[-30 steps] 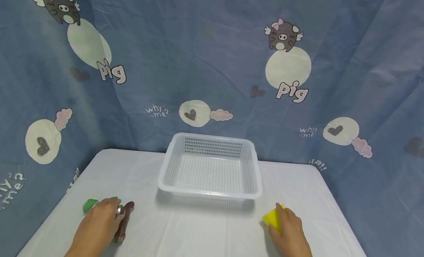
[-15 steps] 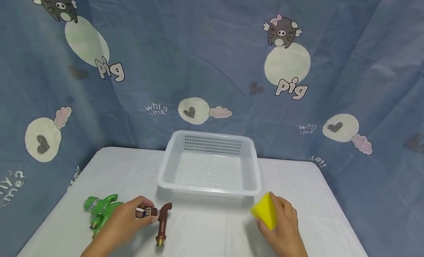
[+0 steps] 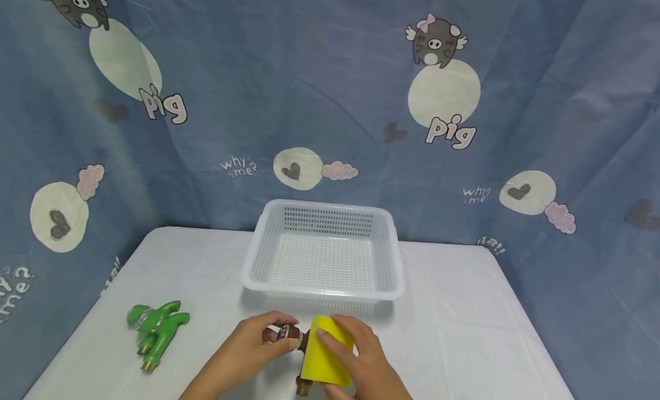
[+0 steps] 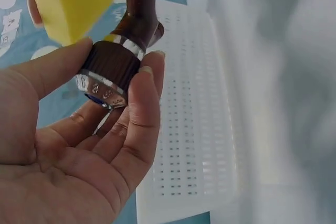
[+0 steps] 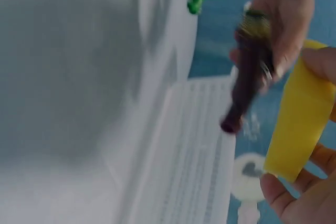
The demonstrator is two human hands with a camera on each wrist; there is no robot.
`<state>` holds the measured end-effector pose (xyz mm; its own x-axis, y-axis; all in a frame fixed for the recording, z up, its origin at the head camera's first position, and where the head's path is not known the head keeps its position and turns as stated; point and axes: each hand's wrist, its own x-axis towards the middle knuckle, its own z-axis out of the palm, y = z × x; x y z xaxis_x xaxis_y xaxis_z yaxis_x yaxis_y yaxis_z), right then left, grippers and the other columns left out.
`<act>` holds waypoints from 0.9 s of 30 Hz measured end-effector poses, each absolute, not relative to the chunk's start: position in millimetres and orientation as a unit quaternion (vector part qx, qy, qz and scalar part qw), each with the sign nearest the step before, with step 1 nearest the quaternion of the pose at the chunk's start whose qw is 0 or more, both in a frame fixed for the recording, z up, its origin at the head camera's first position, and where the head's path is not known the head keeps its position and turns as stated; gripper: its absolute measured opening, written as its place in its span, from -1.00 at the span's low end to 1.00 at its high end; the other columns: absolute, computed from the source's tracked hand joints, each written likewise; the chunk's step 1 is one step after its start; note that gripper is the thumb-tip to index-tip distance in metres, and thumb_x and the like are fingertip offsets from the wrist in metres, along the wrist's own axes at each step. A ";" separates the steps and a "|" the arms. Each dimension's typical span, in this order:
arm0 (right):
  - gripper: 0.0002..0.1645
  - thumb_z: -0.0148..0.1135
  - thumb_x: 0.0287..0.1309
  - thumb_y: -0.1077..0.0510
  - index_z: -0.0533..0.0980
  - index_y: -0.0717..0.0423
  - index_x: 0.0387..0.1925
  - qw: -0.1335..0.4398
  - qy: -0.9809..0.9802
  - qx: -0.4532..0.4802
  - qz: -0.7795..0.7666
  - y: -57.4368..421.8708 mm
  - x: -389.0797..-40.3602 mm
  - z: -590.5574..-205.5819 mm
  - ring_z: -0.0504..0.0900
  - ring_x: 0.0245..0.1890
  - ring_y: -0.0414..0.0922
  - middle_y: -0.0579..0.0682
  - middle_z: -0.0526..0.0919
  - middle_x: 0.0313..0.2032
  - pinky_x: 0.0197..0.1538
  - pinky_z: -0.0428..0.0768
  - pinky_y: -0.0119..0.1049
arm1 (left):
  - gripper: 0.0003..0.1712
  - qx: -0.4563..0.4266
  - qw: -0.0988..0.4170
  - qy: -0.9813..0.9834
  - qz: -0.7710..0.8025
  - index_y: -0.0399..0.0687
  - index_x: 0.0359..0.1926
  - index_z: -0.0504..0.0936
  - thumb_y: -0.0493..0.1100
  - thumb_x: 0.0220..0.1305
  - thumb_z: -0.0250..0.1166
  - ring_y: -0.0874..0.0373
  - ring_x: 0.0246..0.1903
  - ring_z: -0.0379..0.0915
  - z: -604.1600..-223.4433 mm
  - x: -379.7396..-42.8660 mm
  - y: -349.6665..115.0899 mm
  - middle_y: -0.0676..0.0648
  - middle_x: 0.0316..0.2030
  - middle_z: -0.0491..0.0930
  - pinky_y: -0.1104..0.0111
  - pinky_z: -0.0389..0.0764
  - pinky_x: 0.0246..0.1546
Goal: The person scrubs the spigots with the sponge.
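My left hand (image 3: 244, 348) pinches the handle of a brown faucet (image 3: 292, 333) between thumb and fingers. In the left wrist view, the ribbed handle (image 4: 111, 62) has a silvery ring and a blue spot at its end. A yellow sponge (image 3: 323, 363) is in my right hand (image 3: 370, 363), gripped between thumb and fingers. From the head view the sponge covers part of the faucet's body; whether they touch I cannot tell. In the right wrist view, the faucet (image 5: 249, 72) looks blurred, beside the sponge (image 5: 299, 121).
A green faucet (image 3: 160, 331) with two spouts and brass-coloured ends lies at the left of the white-covered table (image 3: 454, 320). Behind my hands stands a white perforated plastic basket (image 3: 322, 290). A blue patterned cloth (image 3: 330, 102) hangs behind the table.
My left hand has lifted the brown faucet from beside the green one and carried it right. My right hand has brought the sponge left to it. The green faucet stays put.
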<state>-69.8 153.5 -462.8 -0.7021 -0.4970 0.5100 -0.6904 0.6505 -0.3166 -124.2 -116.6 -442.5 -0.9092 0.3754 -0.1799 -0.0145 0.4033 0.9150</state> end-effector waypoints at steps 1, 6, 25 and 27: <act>-0.20 0.36 0.35 -0.15 0.32 -0.22 0.53 0.197 -0.885 0.345 0.242 149.9 -70.7 -464.7 0.32 0.40 0.01 0.02 0.24 0.50 0.23 0.62 -0.01 | -0.48 0.110 0.187 0.813 0.541 -0.17 0.17 0.65 0.02 0.32 0.49 0.09 -0.15 0.64 -442.8 -123.9 -115.6 -0.01 -0.01 0.71 0.35 0.71 -0.21; -0.12 0.47 0.12 0.02 0.38 -0.18 0.48 0.219 -0.882 0.358 0.215 144.5 -74.3 -475.6 0.36 0.36 0.07 0.12 0.29 0.47 0.22 0.58 0.07 | -0.48 0.123 0.205 0.786 0.570 -0.23 0.21 0.62 -0.02 0.38 0.45 0.06 -0.15 0.60 -443.7 -122.0 -115.7 -0.04 -0.01 0.70 0.38 0.69 -0.22; -0.37 0.15 0.50 -0.20 0.39 -0.17 0.48 0.248 -0.871 0.366 0.212 148.3 -73.0 -475.2 0.39 0.35 0.03 0.10 0.34 0.46 0.14 0.63 0.05 | -0.45 0.117 0.216 0.785 0.569 -0.13 0.20 0.64 0.10 0.36 0.45 0.03 -0.20 0.60 -437.8 -124.8 -108.4 0.01 -0.14 0.71 0.38 0.67 -0.25; -0.33 0.26 0.41 -0.14 0.40 -0.19 0.48 0.249 -0.873 0.365 0.207 148.7 -73.4 -474.3 0.40 0.34 0.03 0.09 0.36 0.45 0.10 0.63 0.07 | -0.48 0.119 0.212 0.789 0.564 -0.10 0.18 0.65 0.10 0.36 0.45 0.03 -0.23 0.55 -438.0 -124.2 -108.7 0.01 -0.18 0.69 0.38 0.65 -0.29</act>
